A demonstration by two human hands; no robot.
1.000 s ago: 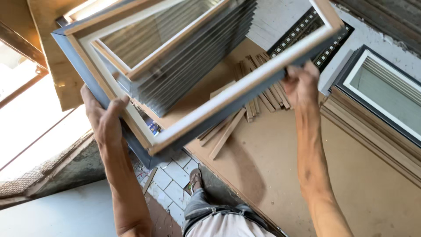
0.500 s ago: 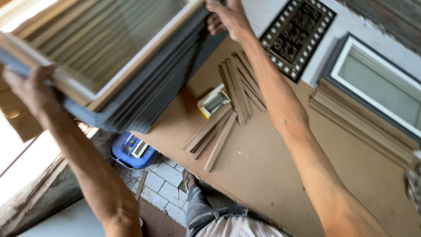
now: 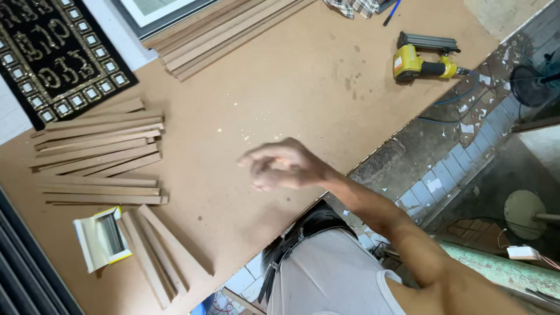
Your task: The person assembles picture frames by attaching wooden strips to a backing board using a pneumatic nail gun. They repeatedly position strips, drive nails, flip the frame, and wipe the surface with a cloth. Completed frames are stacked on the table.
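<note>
Frame stack gone from hands since a moment ago; dark frame edges (image 3: 23, 256) now lying lower left. Right hand (image 3: 280, 166) hovering mid-frame over workbench (image 3: 280, 76), loosely curled, holding nothing. Left hand out of view. Wooden strips (image 3: 99, 157) left.

Yellow-and-black nail gun (image 3: 424, 58), brown board table (image 3: 291, 87), black-and-gold patterned plaque (image 3: 55, 52).

The flat brown fibreboard surface (image 3: 280, 87) carries short wooden strips (image 3: 99, 154) at nine o'clock, longer wooden strips (image 3: 221, 32) at twelve, a yellow and black nail gun (image 3: 423, 58) at two, and a small white-edged frame (image 3: 104, 236) with angled wooden strips (image 3: 157, 254) at seven.
</note>
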